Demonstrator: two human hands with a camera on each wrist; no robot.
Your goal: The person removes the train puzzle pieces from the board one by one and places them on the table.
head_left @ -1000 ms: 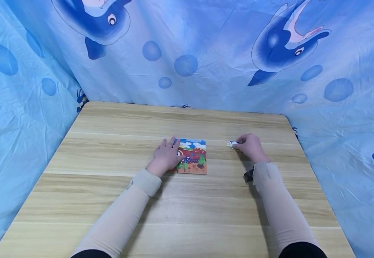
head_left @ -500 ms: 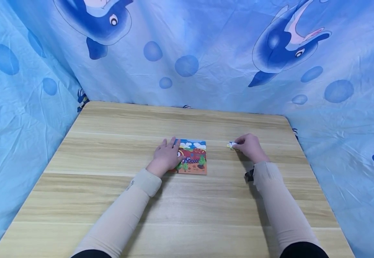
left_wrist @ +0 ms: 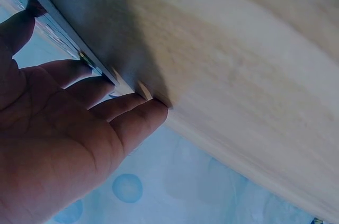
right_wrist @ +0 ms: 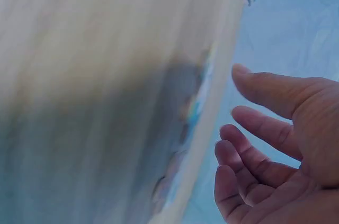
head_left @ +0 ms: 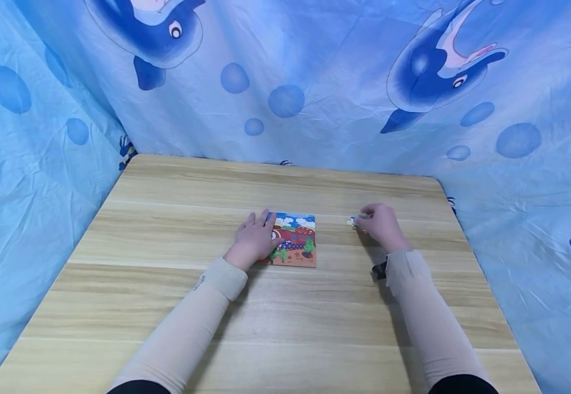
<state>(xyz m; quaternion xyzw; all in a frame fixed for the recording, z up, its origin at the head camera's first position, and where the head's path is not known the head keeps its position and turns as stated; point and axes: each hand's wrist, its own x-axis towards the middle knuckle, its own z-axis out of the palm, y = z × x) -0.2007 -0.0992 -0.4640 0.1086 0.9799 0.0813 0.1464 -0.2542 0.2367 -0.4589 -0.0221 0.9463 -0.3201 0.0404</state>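
Observation:
In the head view a square picture puzzle [head_left: 297, 241] with a red, blue and green scene lies flat on the table. My left hand [head_left: 253, 239] rests on its left side with fingers spread; the left wrist view shows the thumb [left_wrist: 18, 30] on the board and fingertips along its edge. My right hand [head_left: 382, 225] hovers at a small jigsaw piece [head_left: 351, 222] to the right of the puzzle. In the right wrist view the thumb and fingers hold nothing and stand apart from the blurred, colourful flat pieces [right_wrist: 193, 110] on the table.
The wooden table [head_left: 285, 323] has its far edge against a blue curtain [head_left: 285, 131] printed with dolphins and bubbles. Another curtain panel hangs at each side. A dark wrist device [head_left: 379, 270] sits under the right cuff.
My right thumb and fingers have come away from the small jigsaw piece, which stays in nearly the same spot on the table. The left hand and the puzzle have not moved.

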